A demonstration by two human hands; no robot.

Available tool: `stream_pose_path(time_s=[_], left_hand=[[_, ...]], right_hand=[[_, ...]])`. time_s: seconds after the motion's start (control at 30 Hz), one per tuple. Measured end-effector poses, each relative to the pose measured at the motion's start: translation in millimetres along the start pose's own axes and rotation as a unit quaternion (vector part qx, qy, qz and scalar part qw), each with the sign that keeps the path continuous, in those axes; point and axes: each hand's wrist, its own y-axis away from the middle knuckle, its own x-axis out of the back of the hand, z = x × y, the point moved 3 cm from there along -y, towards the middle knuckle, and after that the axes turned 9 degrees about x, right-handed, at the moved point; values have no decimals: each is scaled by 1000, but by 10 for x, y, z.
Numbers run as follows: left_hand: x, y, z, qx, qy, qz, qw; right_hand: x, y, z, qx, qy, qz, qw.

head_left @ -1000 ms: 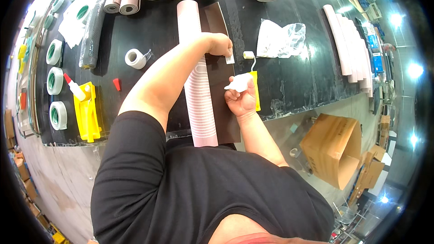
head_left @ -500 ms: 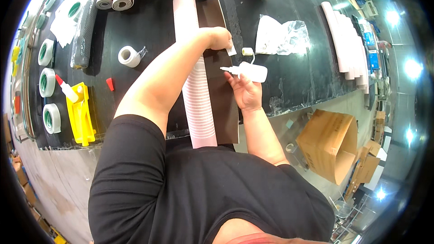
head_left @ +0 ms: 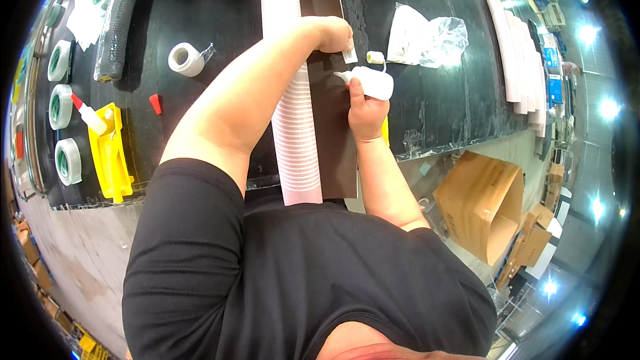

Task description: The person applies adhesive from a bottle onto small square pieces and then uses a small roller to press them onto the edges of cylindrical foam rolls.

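Note:
A partly unrolled pink striped mat lies lengthwise before me, its brown underside facing up along the right side. My left hand reaches across the roll, fingers closed at the mat's far right edge on a small white label. Below it, my right hand grips a white squeeze bottle. The bottle lies tilted on its side, with its narrow nozzle pointing left over the brown surface, close under the label. A pale cap hangs beside the bottle on a strap.
On the black table are a white roll, a red cap, a yellow tape dispenser with a red-tipped bottle, and several tape rolls. Clear plastic bags and rolled mats lie right. A cardboard box stands below.
My right hand has closed more firmly around the squeeze bottle, and its nozzle is nearer the label. My left hand stays at the mat's edge. The whole view has shifted slightly.

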Motion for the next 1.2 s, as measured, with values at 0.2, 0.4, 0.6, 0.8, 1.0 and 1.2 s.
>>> stream_pose_path(time_s=[0.2, 0.4, 0.6, 0.8, 1.0, 1.2], left_hand=[[31, 64, 46, -15, -17, 10, 1000], [5, 13, 3, 2, -8, 4, 1000], [-16, -20, 1, -6, 2, 4, 1000], [-20, -22, -2, -1, -3, 6, 1000], [-21, -23, -8, 3, 5, 8, 1000], [-13, -7, 13, -15, -7, 10, 1000]], right_hand=[[18, 35, 25, 95, 126, -29, 987], [-10, -4, -37, 115, 122, -40, 985], [-14, 0, 0, 106, 88, -33, 990], [9, 32, -5, 123, 119, -22, 985], [14, 45, -90, 151, 165, -33, 974], [46, 103, -113, 115, 99, -17, 988]])
